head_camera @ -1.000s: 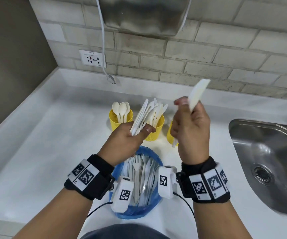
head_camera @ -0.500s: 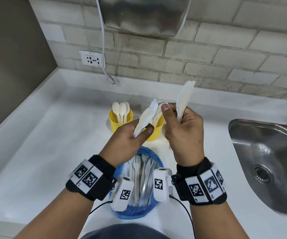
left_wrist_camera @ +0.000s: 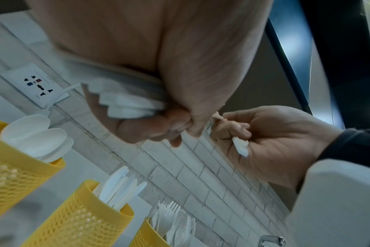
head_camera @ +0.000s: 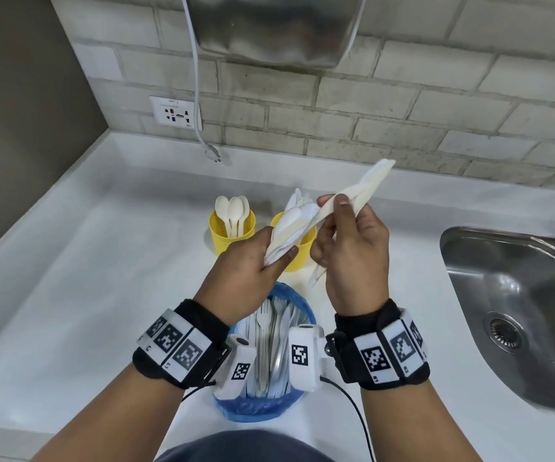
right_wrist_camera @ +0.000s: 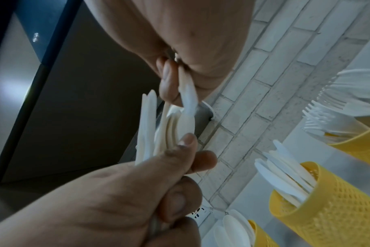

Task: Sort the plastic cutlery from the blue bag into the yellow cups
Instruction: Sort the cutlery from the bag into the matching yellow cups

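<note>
My left hand [head_camera: 277, 258] grips a fanned bundle of white plastic cutlery [head_camera: 291, 225] above the middle yellow cup [head_camera: 297, 253]. My right hand [head_camera: 337, 208] pinches white knives [head_camera: 374, 176] that point up and right, touching the bundle; a handle end [head_camera: 316, 278] pokes out below its palm. The blue bag [head_camera: 236, 406] stands near my body with forks and other pieces in it. In the left wrist view the three cups hold spoons [left_wrist_camera: 34, 135], knives [left_wrist_camera: 118, 188] and forks [left_wrist_camera: 171, 220]. The right wrist view shows my fingertips [right_wrist_camera: 169, 83] on a knife [right_wrist_camera: 188, 102].
A steel sink [head_camera: 516, 308] lies to the right in the white counter [head_camera: 69, 288]. A wall socket [head_camera: 174, 115] and a hanging cable plug [head_camera: 213, 153] are at the back left. A metal dispenser [head_camera: 276, 25] hangs on the brick wall.
My right hand dropped from its raised position, came left to the bundle, and now draws knives up and right from it. The left hand stayed over the middle cup.
</note>
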Tool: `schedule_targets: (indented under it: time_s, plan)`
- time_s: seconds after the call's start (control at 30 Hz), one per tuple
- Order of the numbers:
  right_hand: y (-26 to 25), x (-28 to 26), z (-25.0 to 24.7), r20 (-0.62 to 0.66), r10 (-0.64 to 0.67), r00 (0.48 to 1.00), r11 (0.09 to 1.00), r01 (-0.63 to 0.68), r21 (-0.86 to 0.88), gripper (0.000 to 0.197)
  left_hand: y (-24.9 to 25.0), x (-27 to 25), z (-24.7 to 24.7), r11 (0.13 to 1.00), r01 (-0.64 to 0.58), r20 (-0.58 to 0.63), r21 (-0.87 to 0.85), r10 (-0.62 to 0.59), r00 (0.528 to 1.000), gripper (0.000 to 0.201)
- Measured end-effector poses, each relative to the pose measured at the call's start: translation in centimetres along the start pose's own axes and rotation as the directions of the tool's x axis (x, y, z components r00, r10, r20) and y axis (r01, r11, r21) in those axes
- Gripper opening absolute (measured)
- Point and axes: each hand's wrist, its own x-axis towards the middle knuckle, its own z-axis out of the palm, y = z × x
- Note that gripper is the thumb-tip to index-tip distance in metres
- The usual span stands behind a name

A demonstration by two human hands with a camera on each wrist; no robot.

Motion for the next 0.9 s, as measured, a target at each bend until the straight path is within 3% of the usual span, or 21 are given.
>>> schedule_targets:
  time_s: [0.13, 0.27, 0.43, 0.57, 0.77, 0.9]
  plan:
    - [-0.5, 0.7, -0.4, -0.106, -0.012, 0.994, 0.986, 0.029, 0.162, 0.033, -0.2, -0.1, 0.0, 0.998, -0.02, 0.013, 0.052, 0.02, 1.0, 0.031]
    - [-0.7, 1.6, -1.4, -0.236, 0.004, 0.972, 0.976, 0.048, 0.213, 0.031, 0.0, 0.0, 0.0, 0.999, -0.008, 0.051, 0.053, 0.005, 0.999, 0.053]
    - [-2.1, 1.6, -1.9, -0.242, -0.003, 0.97, 0.945, 0.082, 0.318, 0.029, -0.2, 0.0, 0.0, 0.999, -0.008, 0.046, 0.051, 0.005, 0.999, 0.058]
    - [-2.0, 0.7, -1.5, -0.213, -0.109, 0.971, 0.975, 0.146, 0.165, 0.027, -0.2, 0.0, 0.0, 0.998, -0.013, 0.026, 0.054, 0.011, 1.0, 0.051]
    - [-0.3, -0.2, -1.5, 0.057, -0.021, 0.998, 0.995, 0.026, -0.101, 0.021, 0.2, 0.1, -0.1, 0.995, -0.034, -0.054, 0.097, 0.039, 0.998, 0.028]
    - [0.0, -0.4, -1.5, 0.141, -0.094, 0.986, 0.945, 0.133, -0.3, 0.007, 0.0, 0.0, -0.2, 0.992, -0.046, -0.081, 0.118, 0.056, 0.995, 0.032]
